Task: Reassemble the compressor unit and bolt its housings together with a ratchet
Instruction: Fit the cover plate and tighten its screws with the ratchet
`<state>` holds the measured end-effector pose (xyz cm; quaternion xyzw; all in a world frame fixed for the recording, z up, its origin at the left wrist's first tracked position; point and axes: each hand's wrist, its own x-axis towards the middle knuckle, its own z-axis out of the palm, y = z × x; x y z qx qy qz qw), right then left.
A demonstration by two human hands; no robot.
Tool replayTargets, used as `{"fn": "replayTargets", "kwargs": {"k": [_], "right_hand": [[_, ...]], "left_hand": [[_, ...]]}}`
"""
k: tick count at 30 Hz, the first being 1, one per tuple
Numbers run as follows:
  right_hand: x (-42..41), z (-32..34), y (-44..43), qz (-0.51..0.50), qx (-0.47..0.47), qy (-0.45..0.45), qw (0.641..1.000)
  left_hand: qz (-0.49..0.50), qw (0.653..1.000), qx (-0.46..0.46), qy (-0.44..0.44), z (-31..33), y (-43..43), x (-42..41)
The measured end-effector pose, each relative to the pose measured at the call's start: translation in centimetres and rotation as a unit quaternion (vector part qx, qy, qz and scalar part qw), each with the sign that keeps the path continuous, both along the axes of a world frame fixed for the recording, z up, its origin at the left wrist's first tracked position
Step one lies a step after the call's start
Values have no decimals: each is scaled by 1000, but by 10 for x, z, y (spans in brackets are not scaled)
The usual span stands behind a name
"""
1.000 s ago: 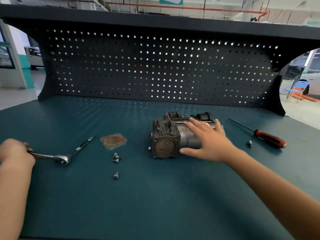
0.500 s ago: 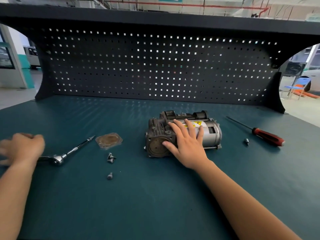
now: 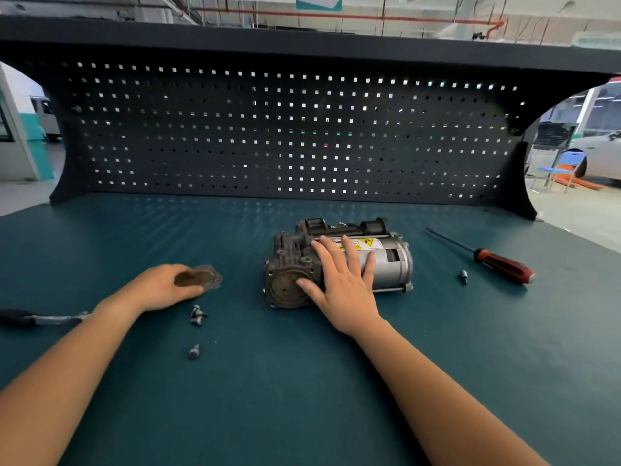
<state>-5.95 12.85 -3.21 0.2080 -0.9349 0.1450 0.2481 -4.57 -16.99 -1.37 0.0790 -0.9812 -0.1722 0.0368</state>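
Your left hand (image 3: 161,287) grips one brown metal plate (image 3: 211,276); your right hand (image 3: 339,280), fingers spread, presses one grey compressor (image 3: 391,260); three silver bolts (image 3: 198,316) nearby.

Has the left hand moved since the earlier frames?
Yes. The left hand has gone rightward, off the ratchet handle, and now grips the cover plate beyond the loose bolts.

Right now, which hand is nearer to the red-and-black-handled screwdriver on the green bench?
Right. The right hand rests on the grey metal compressor unit, left of the screwdriver; the left hand is farther left, gripping the flat brown cover plate.
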Motion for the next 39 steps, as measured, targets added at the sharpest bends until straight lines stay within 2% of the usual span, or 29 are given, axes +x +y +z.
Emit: {"fn": "replayTargets", "kwargs": {"k": [3, 6, 8, 11, 15, 18, 21, 24, 26, 30, 34, 39], "right_hand": [[0, 2, -12, -23, 0, -9, 1000], [1, 3, -17, -21, -29, -24, 999], [3, 5, -14, -8, -45, -29, 999], [10, 13, -12, 7, -91, -19, 996], [27, 23, -22, 51, -129, 45, 989], [44, 23, -36, 109, -107, 95, 984], [54, 21, -46, 109, -35, 170, 979], [55, 18, -50, 118, 49, 174, 977], [52, 17, -45, 142, 49, 135, 979], [48, 19, -30, 77, 101, 196, 972], [41, 12, -11, 85, 174, 264, 945], [31, 9, 2, 83, 144, 290, 942]], "left_hand": [[1, 999, -32, -6, 4, 3, 1], [-1, 993, -120, -7, 1, 9, 1], [13, 990, -137, 25, -2, 13, 2], [51, 983, -120, 133, -3, 13, 2], [60, 948, -79, 304, 0, 14, 6], [14, 934, -10, 357, 6, 15, 13], [-54, 921, 61, 381, 14, 22, 28], [-111, 911, 118, 380, 20, 45, 42], [-142, 910, 146, 362, 19, 63, 45], [-183, 913, 176, 320, 14, 86, 46], [-213, 912, 189, 295, 5, 100, 46], [-214, 920, 186, 270, 10, 107, 42]]}}
